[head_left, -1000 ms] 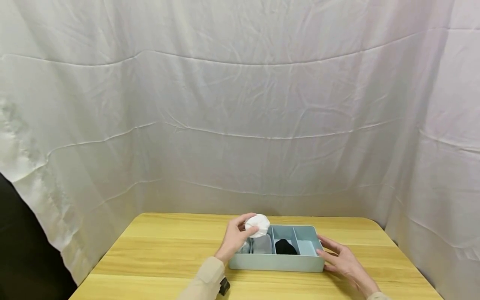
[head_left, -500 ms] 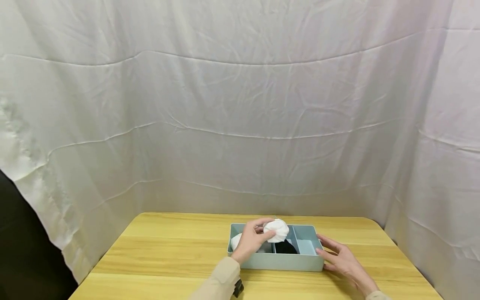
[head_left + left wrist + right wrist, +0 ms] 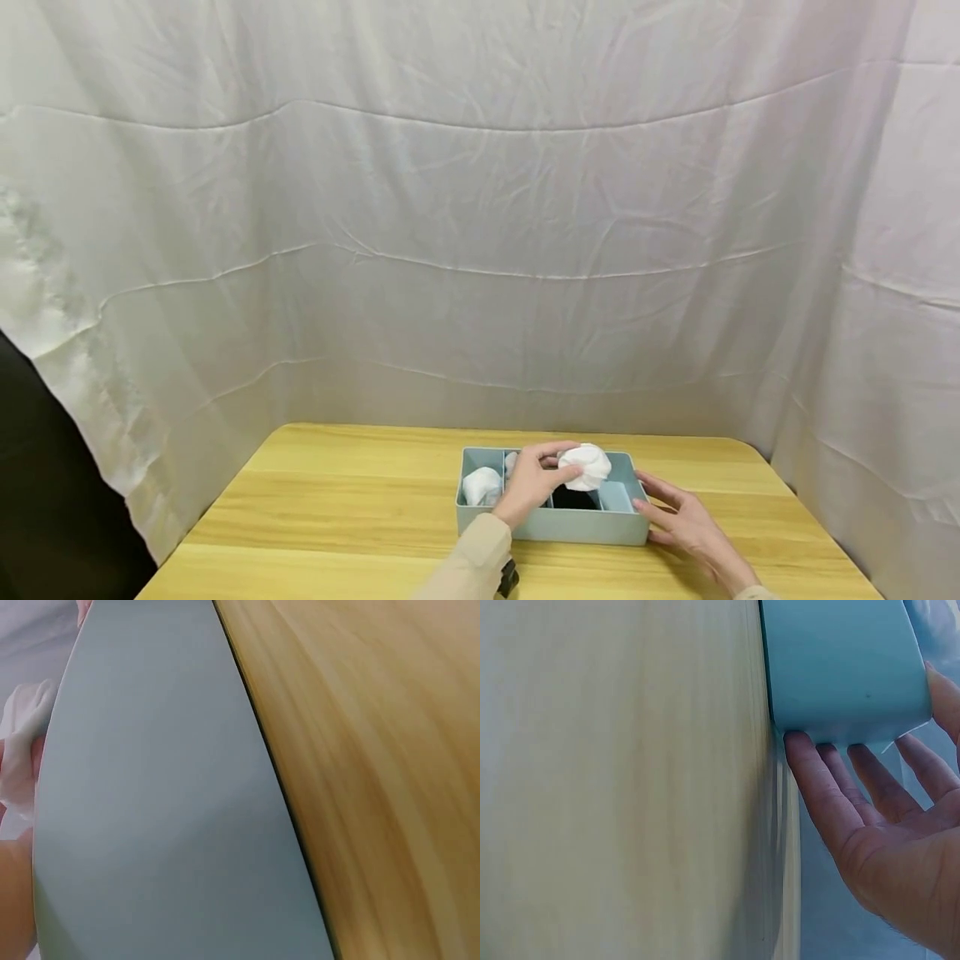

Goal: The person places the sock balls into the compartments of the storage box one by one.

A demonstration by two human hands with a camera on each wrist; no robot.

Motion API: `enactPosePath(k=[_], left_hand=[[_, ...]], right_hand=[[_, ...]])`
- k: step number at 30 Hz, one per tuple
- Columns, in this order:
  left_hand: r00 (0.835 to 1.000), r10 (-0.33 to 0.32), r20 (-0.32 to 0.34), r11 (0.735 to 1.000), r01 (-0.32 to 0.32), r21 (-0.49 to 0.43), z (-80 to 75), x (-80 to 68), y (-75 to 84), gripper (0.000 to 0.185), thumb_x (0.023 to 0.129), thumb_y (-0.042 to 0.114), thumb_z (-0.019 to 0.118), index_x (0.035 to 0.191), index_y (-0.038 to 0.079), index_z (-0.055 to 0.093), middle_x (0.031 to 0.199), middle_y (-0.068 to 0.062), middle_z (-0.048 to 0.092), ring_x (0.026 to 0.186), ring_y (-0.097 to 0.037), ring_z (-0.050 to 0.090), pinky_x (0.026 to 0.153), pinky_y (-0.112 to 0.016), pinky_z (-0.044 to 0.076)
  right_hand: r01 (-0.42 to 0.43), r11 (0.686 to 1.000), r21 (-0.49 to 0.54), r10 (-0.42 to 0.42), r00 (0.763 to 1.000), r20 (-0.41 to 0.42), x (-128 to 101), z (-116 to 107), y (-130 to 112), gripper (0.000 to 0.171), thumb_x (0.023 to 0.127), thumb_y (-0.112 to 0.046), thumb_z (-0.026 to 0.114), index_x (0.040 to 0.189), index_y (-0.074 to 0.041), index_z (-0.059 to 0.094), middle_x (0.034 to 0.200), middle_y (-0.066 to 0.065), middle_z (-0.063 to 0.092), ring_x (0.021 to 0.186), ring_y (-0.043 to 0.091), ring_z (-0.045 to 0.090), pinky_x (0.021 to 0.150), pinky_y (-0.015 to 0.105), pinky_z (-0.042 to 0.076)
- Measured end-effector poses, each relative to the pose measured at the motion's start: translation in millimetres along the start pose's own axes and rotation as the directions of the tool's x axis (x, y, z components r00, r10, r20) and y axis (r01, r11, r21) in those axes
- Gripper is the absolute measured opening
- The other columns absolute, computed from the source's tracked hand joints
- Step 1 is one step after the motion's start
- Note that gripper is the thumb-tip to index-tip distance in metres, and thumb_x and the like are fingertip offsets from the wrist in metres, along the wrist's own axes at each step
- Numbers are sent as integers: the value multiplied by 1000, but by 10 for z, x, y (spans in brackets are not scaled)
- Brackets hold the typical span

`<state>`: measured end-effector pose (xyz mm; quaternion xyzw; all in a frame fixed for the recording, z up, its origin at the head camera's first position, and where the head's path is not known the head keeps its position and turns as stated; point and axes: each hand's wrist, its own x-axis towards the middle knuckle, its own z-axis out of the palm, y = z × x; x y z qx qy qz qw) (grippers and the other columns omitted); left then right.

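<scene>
The left hand [image 3: 534, 486] holds a white rolled bundle of soft, crumpled cloth [image 3: 586, 467], its thumb and fingers [image 3: 558, 451] curled round the rounded lump. The bundle sits above the middle-right part of a pale blue-grey plastic tray [image 3: 551, 527], a shallow rectangular box with smooth matte walls and straight dividers. It hangs over a compartment that holds something black [image 3: 574, 498], whose form cannot be made out. In the left wrist view the tray's near wall [image 3: 165, 810] fills most of the frame as a plain, flat surface, with a bit of the white cloth [image 3: 21, 735] showing past its edge.

The right hand [image 3: 686, 525] lies with fingers [image 3: 832, 802] straight and spread, their tips touching the right end wall of the tray [image 3: 840, 667]; it grips nothing. In the right wrist view the wall looks smooth, with a rounded corner.

A second white rolled bundle [image 3: 482, 485] lies in the leftmost compartment. The rightmost compartment [image 3: 617, 497] shows only its blue floor.

The tray rests on a tabletop [image 3: 330, 500] of light yellow wood with long lengthwise grain and rounded far corners. Wrinkled white fabric sheeting [image 3: 480, 250] hangs behind and to both sides. A beige sleeve [image 3: 468, 567] covers the left forearm.
</scene>
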<state>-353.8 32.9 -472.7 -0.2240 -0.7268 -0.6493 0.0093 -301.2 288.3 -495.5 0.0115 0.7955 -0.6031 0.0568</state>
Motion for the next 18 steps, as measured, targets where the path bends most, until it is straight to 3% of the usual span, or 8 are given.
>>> enactPosePath(k=[6,10,18], left_hand=[[1000,-14,22,1000,15,-25,141,39,5,35,85,10,74,119,20,72,108,0,72,81,-4,64,66,-18,50],[999,-13,34,1000,13,13,203,52,-11,34,84,13,77,117,20,72,110,2,72,84,-3,66,69,-17,52],[996,-29,87,999,26,34,224,66,21,37,82,15,80,118,17,72,113,0,72,95,-10,69,74,-19,54]], right_hand=[[2,1000,0,-2,1000,6,-8,-4,-8,69,95,-26,65,153,-5,33,155,30,28,131,40,45,87,44,57],[8,1000,-7,-8,1000,7,-7,-8,4,69,95,-26,65,153,-6,32,154,31,28,132,41,45,87,44,57],[9,1000,-2,-9,1000,-3,20,-35,9,70,95,-28,66,153,-7,33,154,29,29,130,38,48,87,45,57]])
